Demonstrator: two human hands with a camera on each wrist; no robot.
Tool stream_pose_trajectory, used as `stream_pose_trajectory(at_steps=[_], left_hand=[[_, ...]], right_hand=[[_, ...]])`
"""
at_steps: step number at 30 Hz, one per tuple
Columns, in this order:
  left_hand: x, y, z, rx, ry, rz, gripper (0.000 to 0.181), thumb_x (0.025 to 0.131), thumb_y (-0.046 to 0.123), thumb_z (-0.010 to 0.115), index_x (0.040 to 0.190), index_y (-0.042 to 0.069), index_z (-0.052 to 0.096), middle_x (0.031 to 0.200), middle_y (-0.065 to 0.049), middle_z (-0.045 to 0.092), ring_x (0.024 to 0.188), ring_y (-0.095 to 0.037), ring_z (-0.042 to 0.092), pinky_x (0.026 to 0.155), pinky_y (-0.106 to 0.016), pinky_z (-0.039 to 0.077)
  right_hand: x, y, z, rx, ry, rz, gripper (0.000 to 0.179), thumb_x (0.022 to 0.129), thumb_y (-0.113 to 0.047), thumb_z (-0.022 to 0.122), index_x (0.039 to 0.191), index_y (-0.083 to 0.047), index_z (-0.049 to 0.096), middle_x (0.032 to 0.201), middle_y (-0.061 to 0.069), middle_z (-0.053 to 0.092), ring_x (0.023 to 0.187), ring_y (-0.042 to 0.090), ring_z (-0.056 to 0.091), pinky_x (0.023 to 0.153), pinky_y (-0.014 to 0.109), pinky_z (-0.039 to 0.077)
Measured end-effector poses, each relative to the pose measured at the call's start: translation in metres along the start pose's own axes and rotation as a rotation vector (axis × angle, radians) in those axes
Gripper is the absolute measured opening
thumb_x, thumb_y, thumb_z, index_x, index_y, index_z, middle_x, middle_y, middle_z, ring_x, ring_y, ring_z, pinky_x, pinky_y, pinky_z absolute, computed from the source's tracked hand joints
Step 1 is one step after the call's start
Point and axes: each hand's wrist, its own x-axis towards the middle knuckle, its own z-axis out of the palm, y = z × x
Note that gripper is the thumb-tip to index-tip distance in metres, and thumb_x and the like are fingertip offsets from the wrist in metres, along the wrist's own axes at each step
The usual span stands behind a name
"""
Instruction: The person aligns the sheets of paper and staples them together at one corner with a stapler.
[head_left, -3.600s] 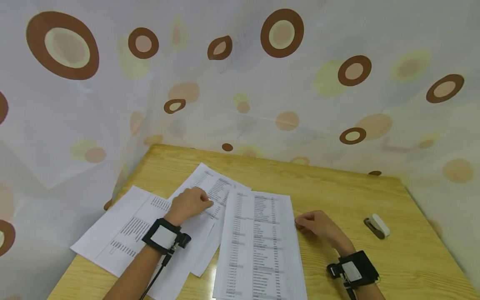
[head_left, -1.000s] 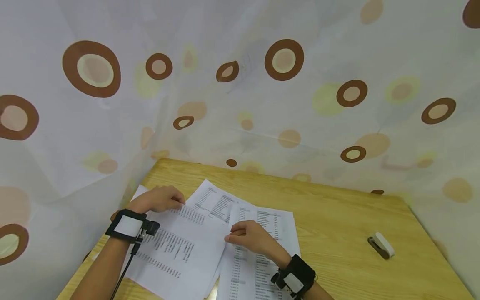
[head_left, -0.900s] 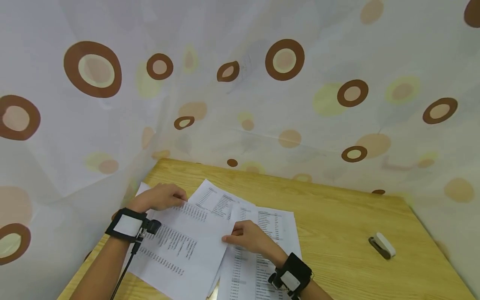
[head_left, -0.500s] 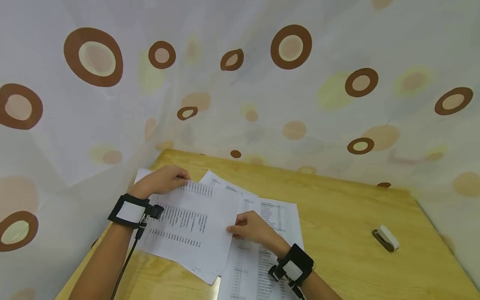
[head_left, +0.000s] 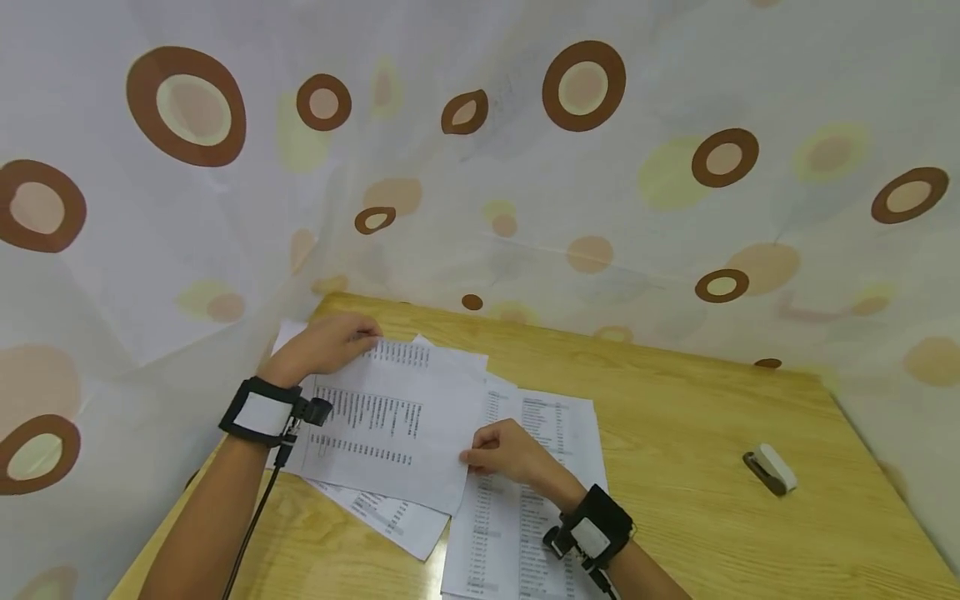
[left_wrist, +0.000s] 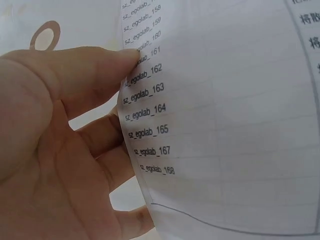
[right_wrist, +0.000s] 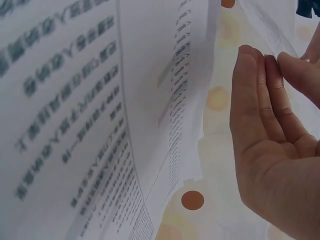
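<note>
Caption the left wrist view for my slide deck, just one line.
A left hand pinches the edge of a sheet printed with numbered rows.

head: high, forward-down across my table [head_left: 675,450] | left wrist: close at my left hand [left_wrist: 57,130], sheet [left_wrist: 225,125]; head shares both | right wrist: close by my right hand [right_wrist: 272,142]

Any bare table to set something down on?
Yes: the yellow wood-grain table between the rightmost white printed sheet and the small white-and-grey stapler. Narrower strip: along the far edge, before the white brown-ringed backdrop. Crowded: left and centre, with overlapping printed sheets, bare left hand and bare right hand.
</note>
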Motion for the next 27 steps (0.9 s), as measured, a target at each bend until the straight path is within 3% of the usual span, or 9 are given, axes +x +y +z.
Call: stream_pose_trajectory(at_steps=[9, 15, 21, 27], left_hand=[[0.005, 0.016, -0.005, 0.069, 0.017, 0.029, 0.013, 0.098, 0.007, 0.061, 0.103, 0.002, 0.072, 0.101, -0.011, 0.07, 0.092, -0.027, 0.062, 0.087, -0.047, 0.047], [0.013, 0.028, -0.006, 0.132, 0.013, 0.104, 0.011, 0.097, 0.007, 0.062, 0.1, 0.002, 0.072, 0.094, -0.007, 0.069, 0.081, -0.023, 0.059, 0.078, -0.042, 0.048], [0.024, 0.042, -0.005, 0.154, -0.025, 0.135, 0.012, 0.097, 0.007, 0.064, 0.101, 0.003, 0.074, 0.092, -0.006, 0.07, 0.077, -0.021, 0.057, 0.076, -0.04, 0.047], [0.033, 0.057, 0.004, 0.224, -0.065, 0.207, 0.012, 0.096, 0.008, 0.064, 0.097, 0.005, 0.075, 0.093, -0.006, 0.071, 0.077, -0.021, 0.057, 0.076, -0.039, 0.047]], right_hand=[[-0.006, -0.002, -0.005, 0.033, -0.003, 0.021, 0.023, 0.092, -0.016, 0.072, 0.077, 0.0, 0.066, 0.079, 0.006, 0.071, 0.075, 0.02, 0.067, 0.074, 0.031, 0.054], [-0.01, 0.002, -0.012, 0.017, 0.013, 0.03, 0.021, 0.092, -0.016, 0.073, 0.078, -0.001, 0.068, 0.082, 0.006, 0.072, 0.079, 0.023, 0.071, 0.076, 0.035, 0.055], [-0.017, 0.004, -0.022, -0.002, 0.042, 0.029, 0.02, 0.091, -0.018, 0.074, 0.08, -0.002, 0.069, 0.083, 0.006, 0.073, 0.08, 0.024, 0.071, 0.075, 0.035, 0.056], [-0.026, 0.005, -0.034, -0.017, 0.112, 0.044, 0.021, 0.09, -0.021, 0.075, 0.087, -0.001, 0.071, 0.085, 0.006, 0.073, 0.083, 0.028, 0.071, 0.08, 0.038, 0.054]])
